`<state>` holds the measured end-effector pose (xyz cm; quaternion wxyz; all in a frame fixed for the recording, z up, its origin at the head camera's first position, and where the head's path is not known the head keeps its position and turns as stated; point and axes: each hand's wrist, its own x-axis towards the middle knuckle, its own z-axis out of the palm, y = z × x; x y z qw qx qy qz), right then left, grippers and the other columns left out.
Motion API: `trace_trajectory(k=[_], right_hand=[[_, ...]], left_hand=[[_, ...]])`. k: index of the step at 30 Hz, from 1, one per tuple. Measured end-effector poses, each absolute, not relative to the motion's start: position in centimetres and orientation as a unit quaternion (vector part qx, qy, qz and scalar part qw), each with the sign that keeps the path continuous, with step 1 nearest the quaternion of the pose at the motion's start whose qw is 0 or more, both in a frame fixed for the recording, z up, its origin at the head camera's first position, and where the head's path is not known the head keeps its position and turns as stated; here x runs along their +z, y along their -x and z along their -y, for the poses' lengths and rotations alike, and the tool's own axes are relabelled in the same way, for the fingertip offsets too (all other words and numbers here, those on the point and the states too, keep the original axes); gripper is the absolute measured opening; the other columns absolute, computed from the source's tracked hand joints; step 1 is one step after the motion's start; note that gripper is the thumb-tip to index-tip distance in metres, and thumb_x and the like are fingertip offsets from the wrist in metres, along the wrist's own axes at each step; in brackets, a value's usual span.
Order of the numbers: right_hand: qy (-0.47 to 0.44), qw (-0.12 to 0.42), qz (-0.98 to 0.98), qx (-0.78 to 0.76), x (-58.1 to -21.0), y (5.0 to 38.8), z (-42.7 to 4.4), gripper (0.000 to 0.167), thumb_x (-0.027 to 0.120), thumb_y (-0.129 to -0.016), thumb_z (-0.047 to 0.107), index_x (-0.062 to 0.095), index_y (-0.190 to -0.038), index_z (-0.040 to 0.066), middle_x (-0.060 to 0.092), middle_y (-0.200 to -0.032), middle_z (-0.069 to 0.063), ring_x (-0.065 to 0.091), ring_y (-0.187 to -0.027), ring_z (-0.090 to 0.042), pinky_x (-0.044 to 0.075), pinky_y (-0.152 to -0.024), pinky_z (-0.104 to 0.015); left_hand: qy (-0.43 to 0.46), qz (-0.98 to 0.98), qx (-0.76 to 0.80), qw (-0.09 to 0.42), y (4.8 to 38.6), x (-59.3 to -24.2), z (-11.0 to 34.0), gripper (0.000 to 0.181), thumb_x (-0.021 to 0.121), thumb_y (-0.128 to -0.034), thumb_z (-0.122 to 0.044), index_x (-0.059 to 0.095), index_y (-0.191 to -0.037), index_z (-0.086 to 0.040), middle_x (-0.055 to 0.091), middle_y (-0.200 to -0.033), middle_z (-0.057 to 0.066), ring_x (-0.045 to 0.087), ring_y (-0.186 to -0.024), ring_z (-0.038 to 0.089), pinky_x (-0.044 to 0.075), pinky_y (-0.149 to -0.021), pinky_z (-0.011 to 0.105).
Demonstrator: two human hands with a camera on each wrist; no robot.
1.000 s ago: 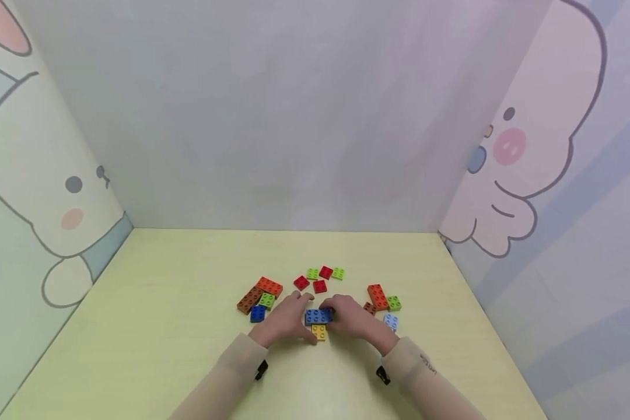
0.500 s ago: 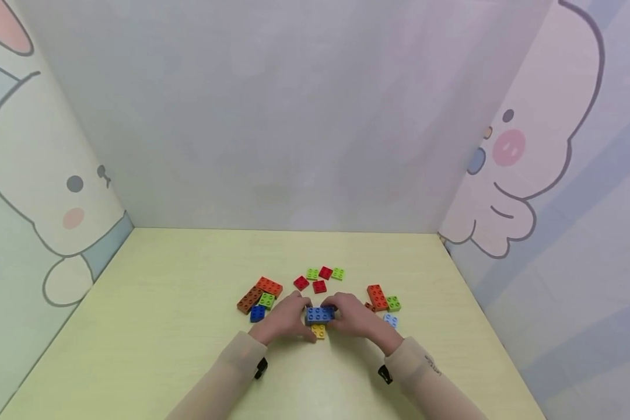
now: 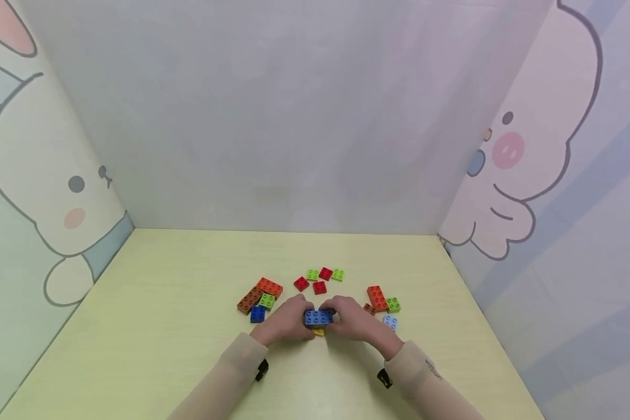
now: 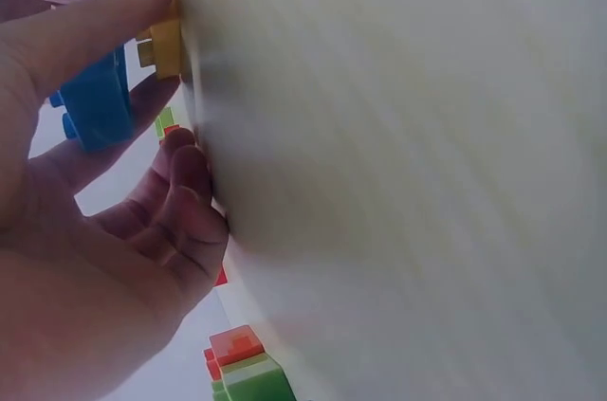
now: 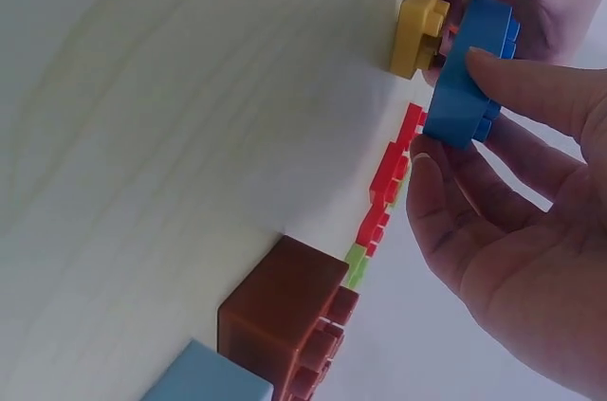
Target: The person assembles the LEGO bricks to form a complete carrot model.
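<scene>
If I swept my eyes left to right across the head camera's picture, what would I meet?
Cartoon rabbit → long brown toy brick → left hand → held blue toy brick → right hand → orange-red toy brick → lime-green toy brick → cartoon figure on the right wall.

My R hand (image 3: 350, 318) grips the blue brick (image 3: 318, 318) by its R end, L hand (image 3: 289, 319) at the other, yellow brick (image 3: 319, 332) partly hidden b/w them. Red bricks (image 3: 319, 287) just beyond, lg brown brick (image 3: 249, 300) off L.
</scene>
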<state>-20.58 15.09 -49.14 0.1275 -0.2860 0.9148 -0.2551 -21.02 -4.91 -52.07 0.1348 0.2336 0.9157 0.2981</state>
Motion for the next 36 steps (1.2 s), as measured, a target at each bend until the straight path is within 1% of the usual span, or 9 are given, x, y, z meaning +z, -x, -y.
trace_trajectory(k=[8,16,23,29,33,36], right_hand=[[0.284,0.133,-0.913,-0.261,-49.6,20.7,-15.3,0.031,0.074,-0.084,0.016,0.068,-0.113,0.01,0.061,-0.099,0.01,0.054,-0.088,-0.008,0.047,-0.081,-0.028],[0.28,0.138,-0.91,-0.275,-49.7,20.8,-15.2,0.03,0.073,-0.085,0.016,0.068,-0.114,0.01,0.061,-0.099,0.009,0.055,-0.088,-0.01,0.047,-0.081,-0.028],[0.282,0.144,-0.91,-0.269,-49.7,20.7,-15.0,0.028,0.072,-0.085,0.015,0.068,-0.112,0.009,0.061,-0.096,0.009,0.056,-0.086,-0.015,0.047,-0.08,-0.029],[0.279,0.14,-0.911,-0.271,-50.1,20.8,-14.9,0.026,0.072,-0.085,0.015,0.069,-0.11,0.01,0.061,-0.094,0.01,0.054,-0.082,-0.01,0.047,-0.079,-0.029],[0.273,0.132,-0.912,-0.276,-50.8,20.7,-14.8,0.027,0.074,-0.083,0.016,0.069,-0.108,0.01,0.061,-0.092,0.011,0.053,-0.08,-0.008,0.047,-0.077,-0.028],[0.267,0.129,-0.914,-0.277,-50.9,20.6,-14.8,0.027,0.075,-0.082,0.017,0.07,-0.108,0.01,0.061,-0.091,0.011,0.053,-0.079,-0.008,0.047,-0.075,-0.028]], left_hand=[[-0.226,-0.922,0.288,0.129,21.1,-51.9,4.7,0.033,0.084,-0.0722,-0.027,0.066,-0.095,-0.013,0.05,-0.087,-0.006,0.049,-0.08,0.013,0.044,-0.075,0.03],[-0.225,-0.921,0.29,0.128,21.3,-51.9,4.8,0.032,0.084,-0.0721,-0.028,0.065,-0.093,-0.014,0.05,-0.086,-0.006,0.049,-0.079,0.014,0.044,-0.074,0.03],[-0.23,-0.922,0.284,0.126,21.3,-51.7,4.7,0.03,0.084,-0.0724,-0.027,0.065,-0.092,-0.014,0.051,-0.085,-0.007,0.049,-0.079,0.013,0.044,-0.075,0.03],[-0.233,-0.918,0.294,0.13,21.6,-51.8,4.6,0.025,0.085,-0.0717,-0.026,0.067,-0.086,-0.016,0.054,-0.079,-0.009,0.051,-0.075,0.013,0.044,-0.072,0.029],[-0.23,-0.911,0.313,0.138,21.8,-52.0,4.5,0.019,0.086,-0.0698,-0.023,0.071,-0.08,-0.017,0.057,-0.072,-0.01,0.052,-0.071,0.013,0.044,-0.068,0.028],[-0.22,-0.91,0.32,0.146,21.7,-52.1,4.4,0.018,0.086,-0.0689,-0.023,0.073,-0.079,-0.017,0.058,-0.071,-0.01,0.052,-0.071,0.013,0.044,-0.068,0.029]])
